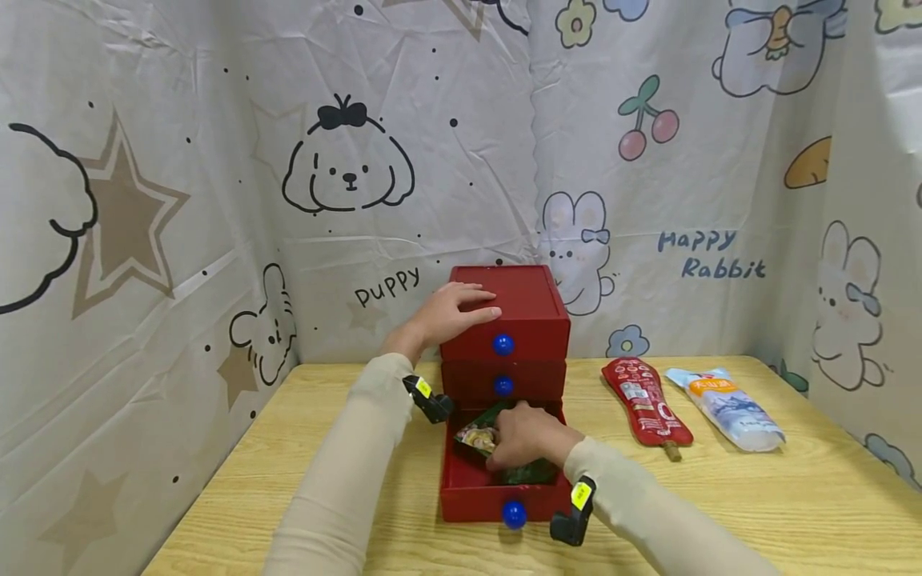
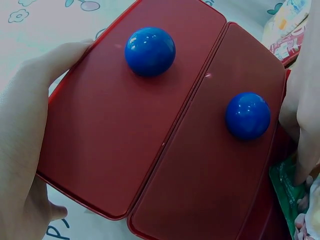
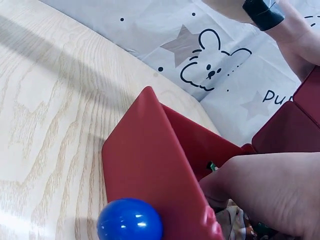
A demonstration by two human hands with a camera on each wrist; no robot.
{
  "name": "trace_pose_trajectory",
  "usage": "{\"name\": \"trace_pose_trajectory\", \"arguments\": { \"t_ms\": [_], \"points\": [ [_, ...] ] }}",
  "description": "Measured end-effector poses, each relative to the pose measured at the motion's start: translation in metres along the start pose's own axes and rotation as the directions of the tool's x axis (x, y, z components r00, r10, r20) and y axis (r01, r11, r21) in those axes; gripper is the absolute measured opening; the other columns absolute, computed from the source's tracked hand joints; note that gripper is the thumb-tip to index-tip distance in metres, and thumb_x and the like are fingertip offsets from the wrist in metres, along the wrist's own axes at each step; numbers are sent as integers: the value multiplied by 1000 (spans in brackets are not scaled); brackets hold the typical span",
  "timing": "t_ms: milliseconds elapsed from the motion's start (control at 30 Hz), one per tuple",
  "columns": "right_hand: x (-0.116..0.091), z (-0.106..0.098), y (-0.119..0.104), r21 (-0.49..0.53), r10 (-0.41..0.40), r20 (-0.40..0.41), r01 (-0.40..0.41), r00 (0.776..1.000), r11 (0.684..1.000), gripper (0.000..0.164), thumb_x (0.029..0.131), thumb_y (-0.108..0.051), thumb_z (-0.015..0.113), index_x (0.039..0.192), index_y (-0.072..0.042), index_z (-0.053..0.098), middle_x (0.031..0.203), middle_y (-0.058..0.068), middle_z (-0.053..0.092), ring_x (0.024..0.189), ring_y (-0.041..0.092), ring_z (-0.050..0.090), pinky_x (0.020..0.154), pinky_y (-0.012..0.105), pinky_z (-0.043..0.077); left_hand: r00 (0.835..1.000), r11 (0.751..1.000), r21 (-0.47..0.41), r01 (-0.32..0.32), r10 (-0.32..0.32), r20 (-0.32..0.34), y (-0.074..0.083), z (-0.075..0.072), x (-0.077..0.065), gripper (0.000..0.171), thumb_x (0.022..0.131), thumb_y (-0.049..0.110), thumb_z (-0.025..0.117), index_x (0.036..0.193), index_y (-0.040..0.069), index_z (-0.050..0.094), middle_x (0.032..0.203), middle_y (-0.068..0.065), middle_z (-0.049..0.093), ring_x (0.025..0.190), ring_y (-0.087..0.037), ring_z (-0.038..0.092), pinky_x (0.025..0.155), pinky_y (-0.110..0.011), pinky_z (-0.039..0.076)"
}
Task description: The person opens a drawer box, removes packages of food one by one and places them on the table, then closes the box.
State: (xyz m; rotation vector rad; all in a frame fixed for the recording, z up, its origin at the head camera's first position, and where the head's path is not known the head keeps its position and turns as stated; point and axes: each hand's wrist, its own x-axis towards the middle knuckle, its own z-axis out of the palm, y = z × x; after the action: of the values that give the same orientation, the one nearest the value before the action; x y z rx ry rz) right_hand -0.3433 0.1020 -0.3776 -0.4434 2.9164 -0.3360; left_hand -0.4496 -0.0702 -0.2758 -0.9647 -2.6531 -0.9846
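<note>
A red drawer cabinet (image 1: 519,300) with blue knobs stands on the table, its bottom drawer (image 1: 461,500) pulled out. My left hand (image 1: 450,312) rests on the cabinet's top left side with the fingers extended; in the left wrist view the thumb and fingers lie along the edges of the top drawer's side. Inside the bottom drawer lies a green snack packet (image 1: 529,474) with a food picture on it. My right hand (image 1: 529,436) reaches down into that drawer and grips the packet with bent fingers. In the right wrist view the drawer front (image 3: 145,160) hides part of the fingertips.
To the right of the cabinet, a red pouch (image 1: 644,404) with a brown spout lies on the wooden table (image 1: 324,448). Beside it is a blue and white packet (image 1: 731,408). A printed cloth (image 1: 461,160) hangs close behind and at both sides.
</note>
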Motion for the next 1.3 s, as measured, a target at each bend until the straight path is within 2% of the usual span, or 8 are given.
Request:
{"name": "trace_pose_trajectory", "arguments": {
  "t_ms": [300, 533, 867, 1300],
  "points": [
    [-2, -4, 2, 7, -27, -1, 27, 1000, 1000, 31, 78, -40, 85, 83, -14, 68, 75, -1, 60, 68, 17, 56, 61, 35, 49, 1000, 1000, 10, 10, -10, -1, 0, 0, 2, 57, 96, 50, 64, 144, 19, 64, 157, -4, 48, 149, -26, 30, 119, -52, 26],
    [-4, -12, 0, -13, -28, 29, 29, 999, 1000, 30, 79, -40, 84, 84, -15, 68, 77, -2, 61, 71, 17, 56, 66, 37, 49, 1000, 1000, 1, 10, -10, -2, 2, -1, 1, 57, 97, 49, 64, 145, 18, 64, 157, -4, 47, 148, -26, 30, 119, -53, 26],
    [-6, -19, 1, 1, -74, 65, 75, 995, 997, 26, 80, -37, 83, 84, -15, 70, 75, -4, 62, 69, 15, 56, 64, 33, 49, 1000, 1000, 6, 16, -16, 4, 1, 0, 2, 57, 97, 49, 65, 145, 19, 64, 157, -4, 47, 148, -26, 30, 119, -52, 27],
    [-15, -31, -2, -39, -125, 46, 127, 991, 991, 24, 76, -36, 84, 80, -17, 69, 74, -5, 61, 69, 14, 54, 61, 31, 47, 1000, 1000, -4, 18, -18, -7, 0, 1, 2, 57, 96, 50, 65, 144, 19, 64, 156, -3, 48, 148, -25, 30, 118, -52, 28]
  ]
}}
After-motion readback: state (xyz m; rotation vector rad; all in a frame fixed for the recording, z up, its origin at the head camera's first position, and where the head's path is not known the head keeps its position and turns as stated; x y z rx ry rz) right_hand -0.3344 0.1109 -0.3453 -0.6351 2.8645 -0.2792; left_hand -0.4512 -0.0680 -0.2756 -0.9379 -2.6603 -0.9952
